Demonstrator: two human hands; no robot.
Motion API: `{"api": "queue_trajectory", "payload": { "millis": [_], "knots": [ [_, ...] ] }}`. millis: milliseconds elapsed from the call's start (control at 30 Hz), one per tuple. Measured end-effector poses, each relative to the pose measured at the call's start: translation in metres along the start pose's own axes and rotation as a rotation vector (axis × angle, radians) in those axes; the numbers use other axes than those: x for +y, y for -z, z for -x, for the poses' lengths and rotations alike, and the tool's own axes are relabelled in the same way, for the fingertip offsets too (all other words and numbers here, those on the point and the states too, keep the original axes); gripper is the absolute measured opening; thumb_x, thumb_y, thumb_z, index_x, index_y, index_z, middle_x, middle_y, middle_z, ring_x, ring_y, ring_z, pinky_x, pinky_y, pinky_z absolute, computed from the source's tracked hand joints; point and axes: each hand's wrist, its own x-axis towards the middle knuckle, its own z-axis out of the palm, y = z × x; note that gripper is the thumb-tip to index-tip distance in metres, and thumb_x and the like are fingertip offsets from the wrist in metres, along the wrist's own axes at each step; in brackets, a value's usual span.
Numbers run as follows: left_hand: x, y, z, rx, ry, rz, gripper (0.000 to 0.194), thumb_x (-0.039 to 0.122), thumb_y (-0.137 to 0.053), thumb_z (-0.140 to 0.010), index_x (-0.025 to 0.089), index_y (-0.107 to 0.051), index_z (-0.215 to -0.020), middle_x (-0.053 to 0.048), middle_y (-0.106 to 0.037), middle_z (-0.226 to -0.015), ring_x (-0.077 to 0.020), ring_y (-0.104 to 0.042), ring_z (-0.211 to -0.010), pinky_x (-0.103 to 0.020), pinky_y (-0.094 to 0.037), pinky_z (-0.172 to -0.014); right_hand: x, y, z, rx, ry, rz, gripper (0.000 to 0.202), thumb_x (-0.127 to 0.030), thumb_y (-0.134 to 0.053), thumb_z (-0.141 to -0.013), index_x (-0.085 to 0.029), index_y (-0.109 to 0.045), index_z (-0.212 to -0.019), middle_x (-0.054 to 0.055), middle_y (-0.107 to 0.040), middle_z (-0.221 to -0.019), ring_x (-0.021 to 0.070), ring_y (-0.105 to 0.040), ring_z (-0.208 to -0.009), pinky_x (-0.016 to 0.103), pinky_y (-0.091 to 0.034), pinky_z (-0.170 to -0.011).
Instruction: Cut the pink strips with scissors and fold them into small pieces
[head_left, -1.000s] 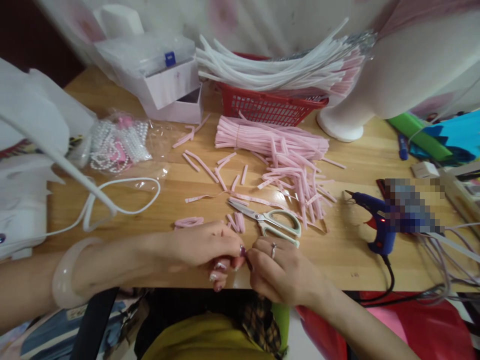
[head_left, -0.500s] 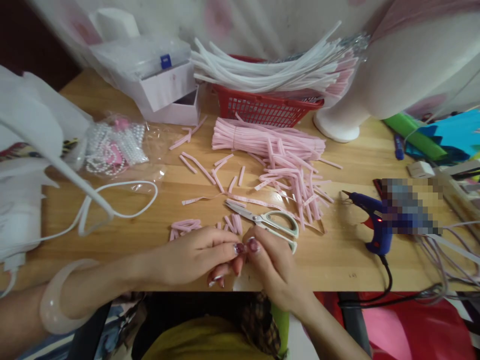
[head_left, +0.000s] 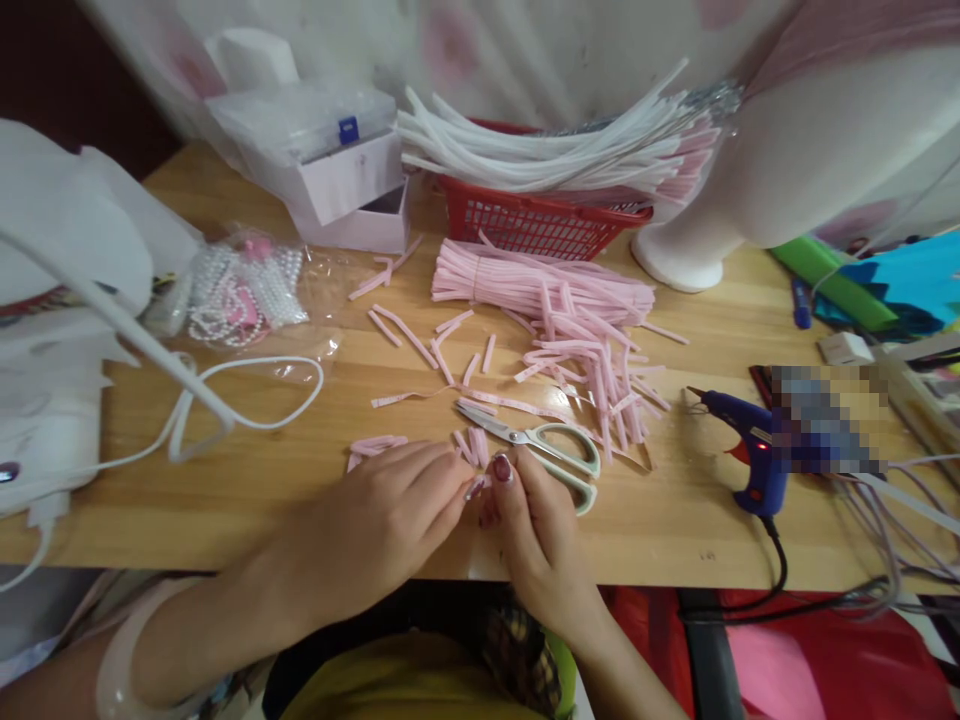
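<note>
**Left hand (head_left: 397,515) and right hand (head_left: 544,535) close together, just before the scissors (head_left: 517,437)**

From the head view, over the front part of the wooden table (head_left: 217,500): left hand with its back turned up, fingers bent and drawn near each other, tips meeting or almost meeting those of the right hand. Right hand half curled, thumb along the top with the nail up, other fingers folded below. Space between the fingertips too small and too covered for seeing well; cannot tell what, if anything, in the grip of either hand.

On the table just beyond the left hand, a first group of short pink chenille pieces (head_left: 375,445), partly covered by it; beside the scissor blades, a second group (head_left: 478,445). Behind the blades, a measuring tape (head_left: 517,402) in a long curve. Farther back, some scattered pink pieces (head_left: 405,335), and to their right a loose pink heap (head_left: 611,375), against the near side of a long pink chenille bundle (head_left: 517,280).

Now the containers. Behind the bundle, a red basket (head_left: 525,225), filled above its rim with long white chenille stems (head_left: 525,160), and with pink ones at the right end. To the left, a clear plastic bag (head_left: 319,275), with strings of pearl beads (head_left: 281,275) and something pink inside. Behind the bag, an upper white box (head_left: 352,180) set askew over a lower white box (head_left: 371,232), partly uncovered and dark within. On top, a clear plastic case (head_left: 300,115) with blue latch, contents unclear.
</note>
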Motion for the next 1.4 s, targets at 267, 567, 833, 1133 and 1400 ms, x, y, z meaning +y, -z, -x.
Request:
{"api": "queue_trajectory", "payload": {
  "millis": [267, 567, 833, 1133, 1400],
  "knots": [
    [0.0, 0.0, 0.009, -0.107, 0.146, 0.196, 0.025, 0.016, -0.036, -0.102, 0.019, -0.055, -0.086, 0.001, -0.063, -0.079, -0.0138, -0.06, -0.076, -0.027, -0.046, -0.073, -0.002, -0.002, 0.007, -0.048, -0.138, -0.404, 0.041, -0.04, -0.04, -0.106, -0.022, -0.047, -0.07, -0.005, -0.049, -0.053, 0.011, -0.052, -0.046, 0.025, -0.039, -0.049],
    [0.008, 0.01, 0.003, -0.159, 0.188, 0.435, 0.029, 0.019, -0.037, -0.102, 0.021, -0.05, -0.076, 0.005, -0.055, -0.069, -0.0112, -0.052, -0.066, -0.024, -0.041, -0.066, -0.003, -0.012, 0.009, 0.04, -0.182, -0.742, 0.046, -0.052, -0.051, -0.098, -0.024, -0.043, -0.062, -0.008, -0.035, -0.043, 0.0103, -0.042, -0.032, 0.023, -0.034, -0.034],
    [0.002, 0.008, 0.008, -0.029, 0.126, 0.239, 0.022, 0.015, -0.039, -0.101, 0.02, -0.055, -0.085, 0.004, -0.057, -0.073, -0.0122, -0.055, -0.069, -0.027, -0.041, -0.07, -0.005, 0.013, -0.006, 0.254, -0.055, -0.553, 0.05, -0.038, -0.044, -0.102, -0.022, -0.044, -0.055, -0.004, -0.04, -0.047, 0.0118, -0.041, -0.043, 0.027, -0.036, -0.046],
    [0.006, 0.005, 0.003, -0.068, 0.229, 0.27, 0.025, 0.021, -0.042, -0.099, 0.019, -0.057, -0.08, 0.004, -0.06, -0.071, -0.0127, -0.056, -0.067, -0.03, -0.043, -0.074, -0.004, -0.002, 0.0, 0.089, 0.218, -0.071, 0.028, -0.018, -0.049, -0.1, -0.02, -0.05, -0.073, -0.004, -0.041, -0.064, 0.0109, -0.039, -0.056, 0.028, -0.029, -0.055],
    [0.01, -0.009, -0.002, 0.241, 0.515, 0.815, 0.008, 0.027, -0.067, -0.088, 0.02, -0.07, -0.085, 0.003, -0.072, -0.076, -0.0113, -0.066, -0.068, -0.02, -0.051, -0.062, -0.001, 0.001, -0.001, 0.094, 0.086, -0.159, 0.034, -0.022, -0.043, -0.105, -0.02, -0.048, -0.071, -0.003, -0.046, -0.065, 0.0109, -0.043, -0.059, 0.026, -0.031, -0.057]
  ]
}}
